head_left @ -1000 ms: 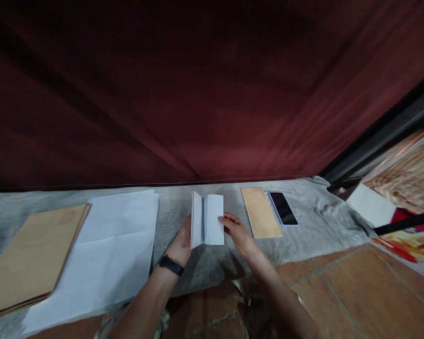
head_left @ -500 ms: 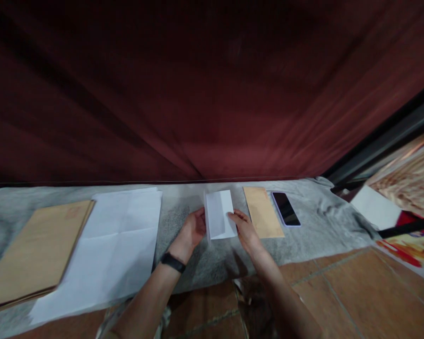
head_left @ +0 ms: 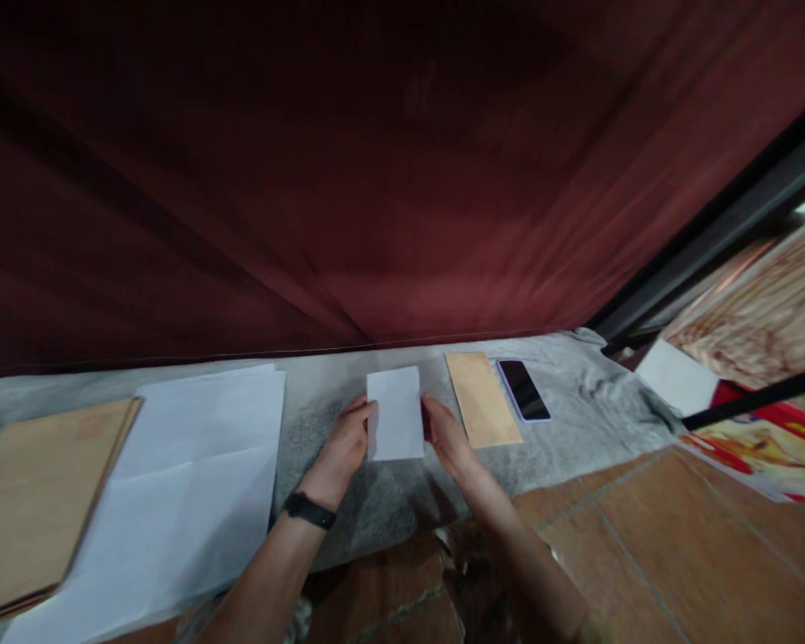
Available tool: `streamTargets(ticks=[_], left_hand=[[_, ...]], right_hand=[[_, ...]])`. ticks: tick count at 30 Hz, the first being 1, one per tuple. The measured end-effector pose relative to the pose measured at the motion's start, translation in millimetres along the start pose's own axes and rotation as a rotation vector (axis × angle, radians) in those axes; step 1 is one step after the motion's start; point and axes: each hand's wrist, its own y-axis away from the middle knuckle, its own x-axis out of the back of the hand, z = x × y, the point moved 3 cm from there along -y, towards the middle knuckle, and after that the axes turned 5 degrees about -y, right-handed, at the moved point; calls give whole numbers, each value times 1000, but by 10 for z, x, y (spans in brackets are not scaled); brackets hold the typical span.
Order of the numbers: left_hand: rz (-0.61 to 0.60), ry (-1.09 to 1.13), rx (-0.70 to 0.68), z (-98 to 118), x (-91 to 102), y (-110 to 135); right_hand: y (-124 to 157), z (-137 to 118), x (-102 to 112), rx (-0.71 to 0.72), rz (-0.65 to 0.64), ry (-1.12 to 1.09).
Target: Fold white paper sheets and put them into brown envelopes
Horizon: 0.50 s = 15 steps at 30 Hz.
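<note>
Between my two hands is a folded sheet of white paper [head_left: 395,414], now a small upright rectangle. My left hand [head_left: 347,438], with a black band on its wrist, grips the left edge, thumb on top. At the right edge my right hand [head_left: 444,432] holds the paper, its fingers partly hidden behind it. A small brown envelope [head_left: 484,400] lies just right of my right hand. To the left of my left hand lie large white sheets [head_left: 194,474] with a crease across them.
A stack of brown envelopes [head_left: 40,492] overlaps the white sheets at the far left. Right of the small envelope lies a phone [head_left: 524,391] in a pale purple case. Grey cloth [head_left: 577,429] lies beneath everything; a dark red curtain [head_left: 402,224] hangs behind it. Tiles [head_left: 698,537] run along the front.
The paper's raised left flap has folded over, so it now looks like one flat, narrower rectangle. My left thumb has come onto its front. The whole view has shifted slightly.
</note>
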Motion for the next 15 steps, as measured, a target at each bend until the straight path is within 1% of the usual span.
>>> streamTargets(ticks=[3, 6, 8, 10, 11, 12, 15], left_hand=[[95, -80, -51, 22, 39, 17], [92, -238, -87, 38, 20, 52], [121, -366, -152, 49, -7, 85], [147, -491, -249, 57, -54, 126], [120, -558, -301, 56, -92, 149], [64, -633, -354, 50, -139, 172], [-171, -917, -518, 10, -271, 250]], right_hand=[[-11, -2, -9, -5, -5, 21], [-36, -8, 6, 47, 31, 47], [-59, -25, 36, 70, 75, 31], [-76, -67, 81, 93, 121, -3], [-81, -98, 106, 106, 140, -21], [-83, -131, 131, 118, 156, -41], [-85, -219, 192, 130, 183, -113]])
